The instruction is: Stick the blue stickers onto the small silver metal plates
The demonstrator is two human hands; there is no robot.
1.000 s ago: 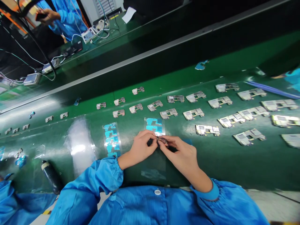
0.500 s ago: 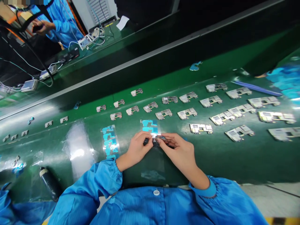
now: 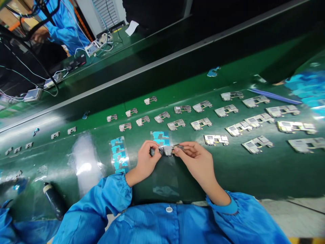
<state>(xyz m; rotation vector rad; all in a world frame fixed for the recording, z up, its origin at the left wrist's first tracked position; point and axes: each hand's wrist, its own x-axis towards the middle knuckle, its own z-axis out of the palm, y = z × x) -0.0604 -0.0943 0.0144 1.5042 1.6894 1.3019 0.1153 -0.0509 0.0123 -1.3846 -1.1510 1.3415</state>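
Note:
Both hands hold a small metal-shielded circuit board [image 3: 167,150] by its ends, just above the green mat [image 3: 243,169]. My left hand [image 3: 146,160] pinches its left end, and my right hand [image 3: 196,157] pinches its right end. The middle of the board shows between my fingers. A transparent sheet of blue pieces [image 3: 160,138] lies directly behind the board, touching neither hand as far as I can tell. A second blue-patterned sheet [image 3: 119,153] lies to the left of my left hand.
Rows of several similar boards [image 3: 216,140] cover the mat to the right and back. A black bottle [image 3: 54,200] lies at the front left. A long blue strip [image 3: 274,96] lies far right. Beyond a metal rail [image 3: 162,64], a co-worker in a blue smock [image 3: 63,27] stands near cabled devices [image 3: 98,43].
My hands have moved apart and the board now shows along its length between them, no longer mostly hidden by my fingers. The view has shifted slightly.

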